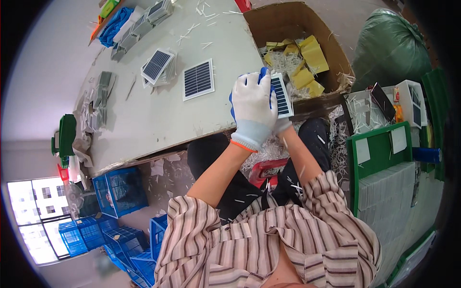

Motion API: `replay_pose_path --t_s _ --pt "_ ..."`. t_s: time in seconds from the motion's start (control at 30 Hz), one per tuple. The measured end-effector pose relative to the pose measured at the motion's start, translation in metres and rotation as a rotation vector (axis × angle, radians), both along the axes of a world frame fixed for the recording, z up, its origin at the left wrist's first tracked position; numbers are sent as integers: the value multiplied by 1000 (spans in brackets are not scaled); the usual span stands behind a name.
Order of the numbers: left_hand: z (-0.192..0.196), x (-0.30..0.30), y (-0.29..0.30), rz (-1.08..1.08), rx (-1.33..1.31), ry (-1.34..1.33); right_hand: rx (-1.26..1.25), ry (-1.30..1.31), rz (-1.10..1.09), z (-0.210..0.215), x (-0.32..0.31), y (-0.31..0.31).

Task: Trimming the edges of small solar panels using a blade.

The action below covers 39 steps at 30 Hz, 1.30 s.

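A small solar panel (282, 96) with dark cells and a white border is held upright-tilted over the table edge. My left hand (253, 96), in a white glove with blue coating, covers the panel's left side. Its fingers are curled, and what they pinch is hidden. My right hand (282, 125) is mostly hidden behind the panel and the left hand; only its pale cuff shows, and it appears to support the panel from behind. Left of my hands, another solar panel (198, 79) lies flat on the white table (158, 120). Beyond it sits a loose stack of solar panels (158, 66).
An open cardboard box (288, 19) with white strips and yellow paper stands right of the table. A green sack (391, 48) is beyond it. Panel stacks (102, 91) line the table's left side. A green crate (379, 149) stands at right; blue crates (120, 192) are at lower left.
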<state>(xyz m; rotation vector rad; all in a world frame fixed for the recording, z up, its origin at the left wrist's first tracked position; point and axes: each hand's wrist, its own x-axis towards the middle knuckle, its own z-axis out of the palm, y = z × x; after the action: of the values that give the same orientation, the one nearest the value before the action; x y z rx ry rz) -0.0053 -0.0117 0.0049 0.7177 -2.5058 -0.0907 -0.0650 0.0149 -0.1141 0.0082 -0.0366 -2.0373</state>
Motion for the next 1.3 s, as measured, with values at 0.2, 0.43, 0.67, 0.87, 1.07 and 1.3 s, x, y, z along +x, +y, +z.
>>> replay_pose_path --t_s 0.2,0.43,0.67,0.87,1.07,1.3 --pt "3 6 -5 -193 86 81 558 292 81 -9 -20 -5" --pt "10 15 3 -31 26 -92 527 1101 -217 -19 -25 56" --pt "1 7 -5 -177 21 89 476 1260 -125 3 -31 60" --pt "0 4 -5 -212 28 118 499 1242 -149 -6 -14 70" --pt "2 6 -5 -173 40 128 532 1215 -116 6 35 102" --pt "2 2 5 -9 -53 -36 752 1352 -683 -1 25 58"
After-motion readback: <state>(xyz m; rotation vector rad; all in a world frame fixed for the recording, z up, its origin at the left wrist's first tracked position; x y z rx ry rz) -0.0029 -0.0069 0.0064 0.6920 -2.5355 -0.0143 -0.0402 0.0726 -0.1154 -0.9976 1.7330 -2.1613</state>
